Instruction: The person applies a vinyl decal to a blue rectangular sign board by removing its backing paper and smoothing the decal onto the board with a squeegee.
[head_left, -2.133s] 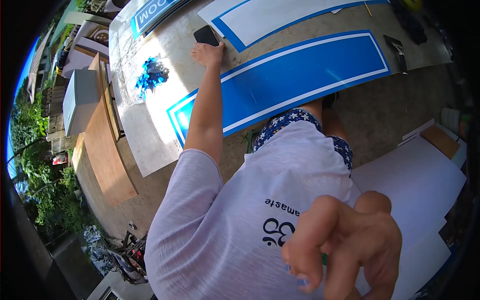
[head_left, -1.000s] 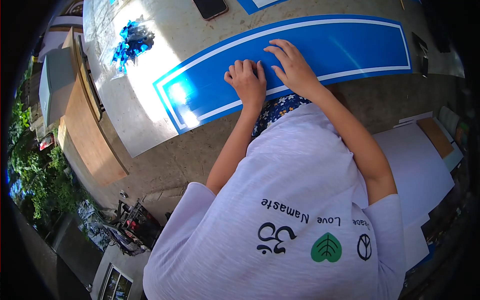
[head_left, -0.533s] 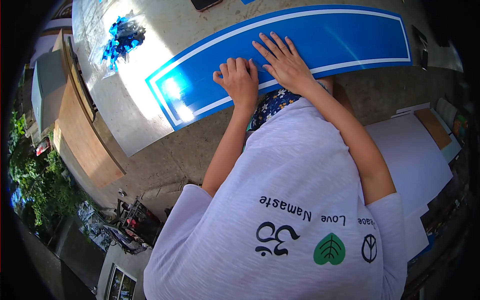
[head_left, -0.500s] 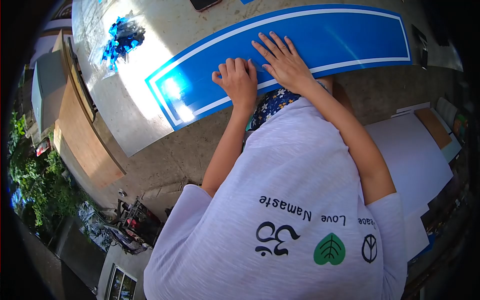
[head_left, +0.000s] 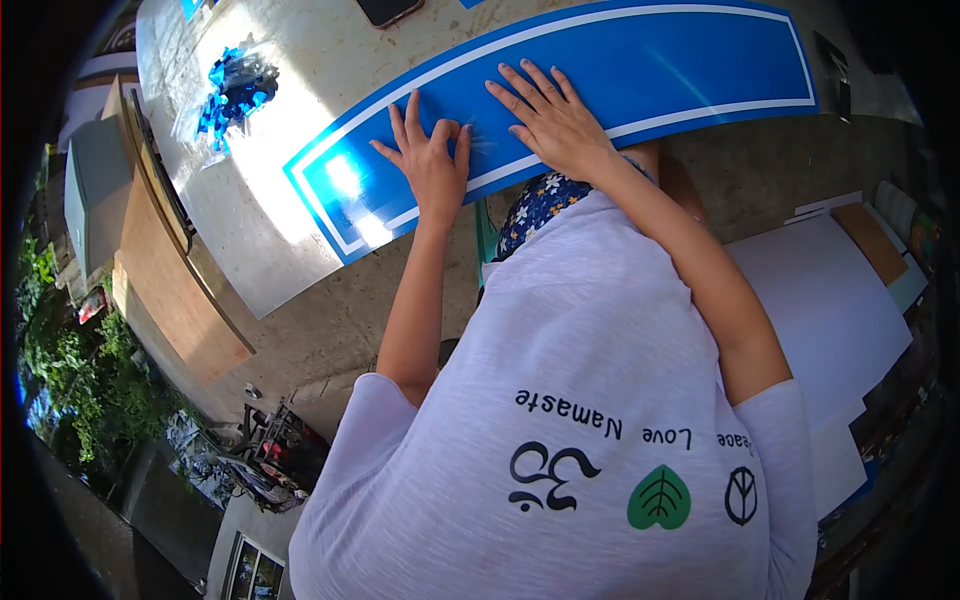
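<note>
A long, curved blue sign panel with a white border line lies on the metal-topped table, glare on its left end. My left hand is over its left half, thumb and index finger pinched together and the other fingers spread. A faint, see-through sliver shows beside the pinch; what it is I cannot make out. My right hand lies flat on the panel's middle near the lower border, fingers stretched out, holding nothing.
Shiny blue scraps in clear plastic lie on the table at left. A phone is at the top edge, and a black tool lies right of the panel. White sheets are stacked at lower right; a wooden board stands left.
My left hand has moved left along the panel, and its outer fingers have spread from a curled shape while the pinch stays. My right hand remains flat on the panel.
</note>
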